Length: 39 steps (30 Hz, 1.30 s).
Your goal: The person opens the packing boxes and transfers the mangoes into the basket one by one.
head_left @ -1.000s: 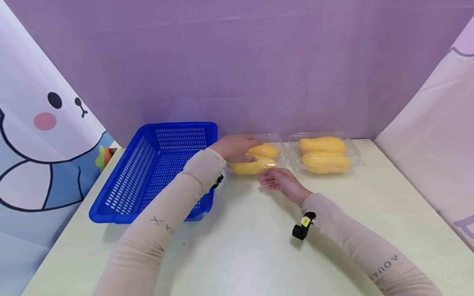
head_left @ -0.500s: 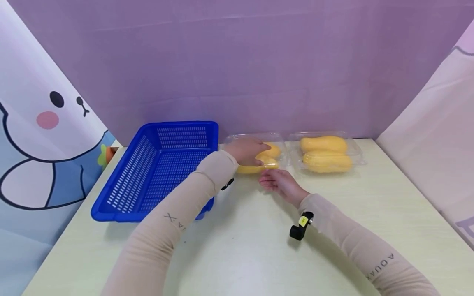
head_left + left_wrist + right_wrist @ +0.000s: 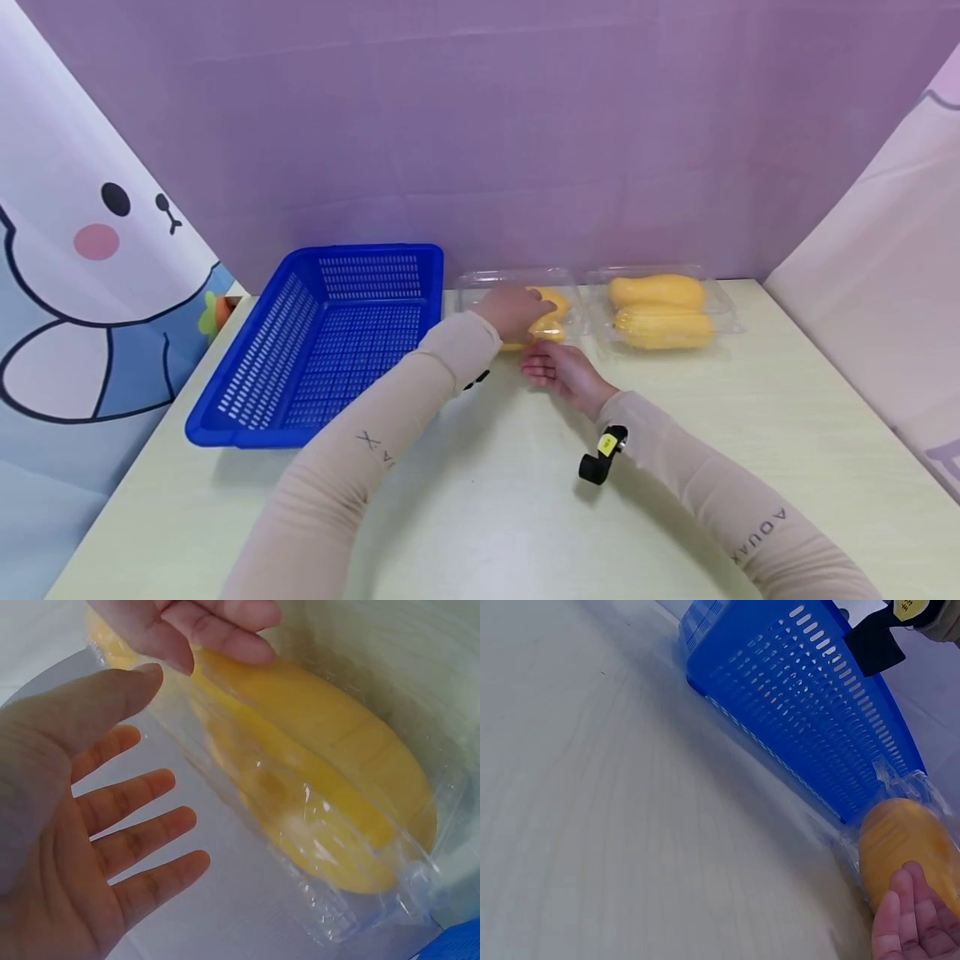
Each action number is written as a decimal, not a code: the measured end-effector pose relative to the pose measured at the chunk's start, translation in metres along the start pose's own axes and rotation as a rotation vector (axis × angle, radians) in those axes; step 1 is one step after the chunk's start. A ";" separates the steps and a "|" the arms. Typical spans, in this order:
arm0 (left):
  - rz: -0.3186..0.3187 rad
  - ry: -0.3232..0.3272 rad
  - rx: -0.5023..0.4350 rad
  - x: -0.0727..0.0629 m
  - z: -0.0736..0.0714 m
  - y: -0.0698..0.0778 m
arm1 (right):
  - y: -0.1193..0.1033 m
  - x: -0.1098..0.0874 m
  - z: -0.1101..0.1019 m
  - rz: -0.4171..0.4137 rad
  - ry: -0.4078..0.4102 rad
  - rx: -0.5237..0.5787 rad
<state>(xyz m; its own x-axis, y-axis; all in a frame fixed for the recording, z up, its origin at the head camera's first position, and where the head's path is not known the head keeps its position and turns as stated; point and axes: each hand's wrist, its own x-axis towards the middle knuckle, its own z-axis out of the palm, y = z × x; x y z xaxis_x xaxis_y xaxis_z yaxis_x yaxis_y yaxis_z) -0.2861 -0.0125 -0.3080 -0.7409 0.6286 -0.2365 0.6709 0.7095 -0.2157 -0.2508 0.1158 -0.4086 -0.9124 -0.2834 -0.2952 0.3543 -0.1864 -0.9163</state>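
Note:
Two yellow, elongated, smooth-skinned fruits sit in a clear plastic box at the back middle of the table. My left hand reaches over this box from the left. In the left wrist view its fingers are spread beside the wrapped yellow fruit, gripping nothing. At the box's front edge is my right hand, palm turned inward, its relaxed fingers close together. The right wrist view has those fingers overlapping the front fruit. The left hand covers part of both fruits in the head view.
A blue slotted plastic basket stands left of the box. To the right, a second clear box holds two more yellow fruits. A purple cloth hangs behind the pale table.
My left hand has moved right along the box, uncovering its left side and covering more of the fruits. My right hand has shifted very slightly left at the front edge.

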 end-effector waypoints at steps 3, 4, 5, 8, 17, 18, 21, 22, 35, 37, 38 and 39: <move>0.008 0.028 0.043 0.001 0.000 0.003 | 0.000 0.001 -0.001 -0.004 0.009 0.006; 0.011 0.036 0.054 0.001 0.000 0.004 | 0.000 0.001 -0.001 -0.004 0.011 0.005; 0.015 0.045 0.066 0.001 0.000 0.005 | 0.000 0.001 -0.002 -0.003 0.010 0.005; 0.013 0.056 0.077 0.003 0.001 0.007 | 0.000 0.002 -0.002 -0.002 0.002 0.001; -0.011 0.076 0.091 0.010 0.006 0.014 | 0.002 0.001 -0.003 -0.008 0.010 -0.001; -0.014 0.078 0.092 0.010 0.006 0.014 | 0.001 0.001 -0.003 -0.011 0.007 0.000; -0.023 0.081 0.098 0.010 0.005 0.015 | 0.001 0.001 -0.002 -0.022 0.002 0.006; -0.024 0.080 0.099 0.010 0.005 0.016 | 0.001 0.001 -0.002 -0.023 0.001 0.007; -0.034 0.064 0.095 0.015 0.009 0.016 | 0.000 -0.001 -0.003 -0.024 -0.010 0.017; -0.039 0.059 0.089 0.015 0.009 0.015 | -0.001 -0.001 -0.002 -0.024 -0.011 0.017; -0.040 0.057 0.087 0.016 0.009 0.015 | -0.001 -0.001 -0.002 -0.023 -0.009 0.019; -0.041 0.056 0.083 0.016 0.009 0.015 | -0.001 -0.001 -0.002 -0.022 -0.007 0.020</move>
<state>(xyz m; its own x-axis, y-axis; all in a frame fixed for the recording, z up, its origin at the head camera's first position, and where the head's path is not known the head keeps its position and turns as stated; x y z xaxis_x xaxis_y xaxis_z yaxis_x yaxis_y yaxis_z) -0.2874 0.0056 -0.3237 -0.7667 0.6182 -0.1733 0.6388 0.7074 -0.3026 -0.2503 0.1184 -0.4076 -0.9186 -0.2856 -0.2731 0.3383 -0.2114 -0.9170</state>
